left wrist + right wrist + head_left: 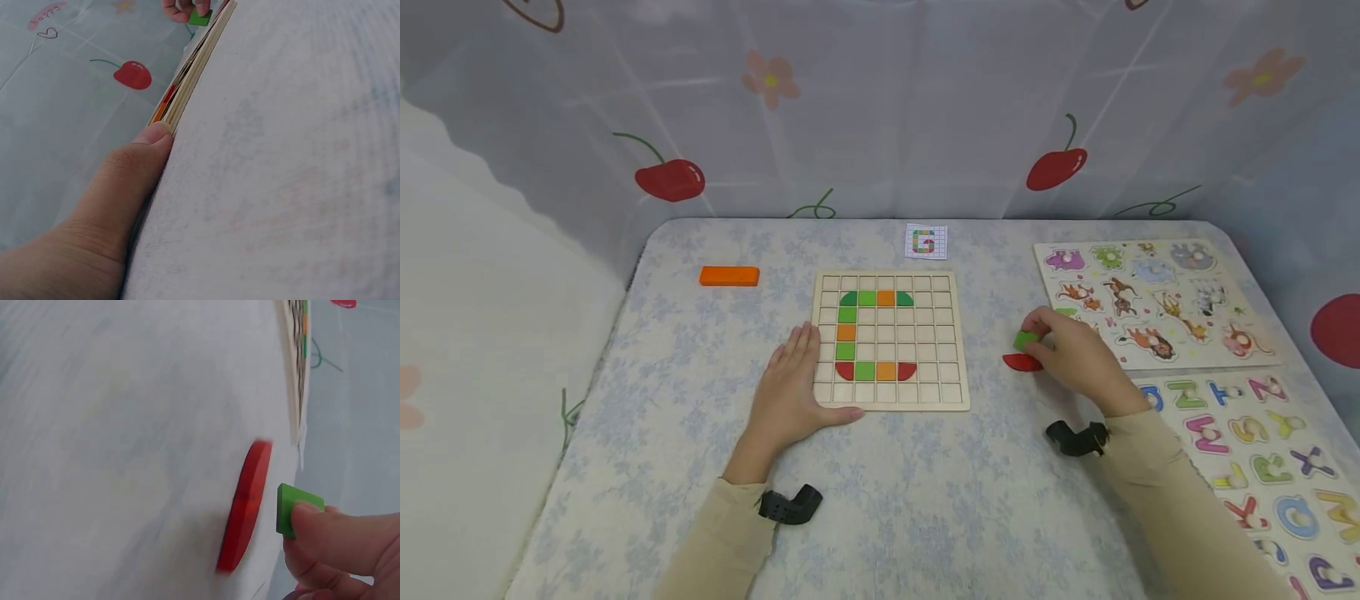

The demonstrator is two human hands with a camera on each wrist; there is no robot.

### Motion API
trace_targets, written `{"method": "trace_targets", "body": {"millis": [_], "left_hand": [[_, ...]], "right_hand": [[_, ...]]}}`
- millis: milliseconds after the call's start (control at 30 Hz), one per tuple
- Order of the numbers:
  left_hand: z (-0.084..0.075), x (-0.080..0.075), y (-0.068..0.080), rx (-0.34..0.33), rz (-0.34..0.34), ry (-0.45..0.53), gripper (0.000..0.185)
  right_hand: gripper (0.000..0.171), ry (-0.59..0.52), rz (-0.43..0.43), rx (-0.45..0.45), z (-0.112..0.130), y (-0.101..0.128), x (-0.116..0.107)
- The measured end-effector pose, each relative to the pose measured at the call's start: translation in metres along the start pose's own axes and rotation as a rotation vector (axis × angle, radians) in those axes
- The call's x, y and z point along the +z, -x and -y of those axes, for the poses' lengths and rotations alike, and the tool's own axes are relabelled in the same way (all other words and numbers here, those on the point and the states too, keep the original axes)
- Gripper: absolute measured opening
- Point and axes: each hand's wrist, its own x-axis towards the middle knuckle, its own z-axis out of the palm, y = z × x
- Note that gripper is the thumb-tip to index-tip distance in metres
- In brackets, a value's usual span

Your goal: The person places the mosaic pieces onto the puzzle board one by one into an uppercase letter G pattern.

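Observation:
A wooden grid board lies mid-table, its squares partly filled with green, orange and red pieces in a C-like shape. My left hand rests along the board's left side, fingers straight, with the thumb against its front edge. Right of the board, my right hand pinches a light green square tile between thumb and fingers. Just below that tile, a red half-round piece lies on the table; in the head view the hand partly covers it.
A small pattern card lies behind the board. At the left back sits an orange bar. An animal puzzle board and a letter puzzle board occupy the right side. A printed curtain hangs behind the table.

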Motion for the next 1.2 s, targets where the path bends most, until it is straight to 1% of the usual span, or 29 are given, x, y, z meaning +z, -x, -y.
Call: {"method": "trace_targets", "body": {"millis": [100,300,533,667,833,1000,1200], "left_hand": [[0.0,0.001,0.0,0.0,0.002,-0.006,0.14],[0.0,0.001,0.0,0.003,-0.002,0.002,0.139],[0.0,0.001,0.0,0.003,0.004,0.001,0.139],[-0.001,0.002,0.0,0.0,0.005,0.004,0.139],[-0.001,0.001,0.0,-0.001,0.007,0.005,0.138],[-0.002,-0.002,0.0,-0.007,0.012,0.005,0.137],[-0.003,-0.003,0.0,-0.012,0.016,0.005,0.137]], "right_hand": [[0.017,-0.056,-0.001,-0.022,0.011,-0.006,0.006],[0.014,-0.154,0.018,-0.111,0.044,-0.019,0.029],[0.016,-0.241,0.095,-0.152,0.084,-0.028,0.056],[0.015,-0.242,0.108,-0.172,0.095,-0.034,0.066],[0.013,-0.219,0.114,-0.159,0.101,-0.04,0.073],[0.012,-0.182,0.117,-0.182,0.104,-0.043,0.075],[0.013,-0.115,0.112,-0.202,0.105,-0.041,0.075]]}}
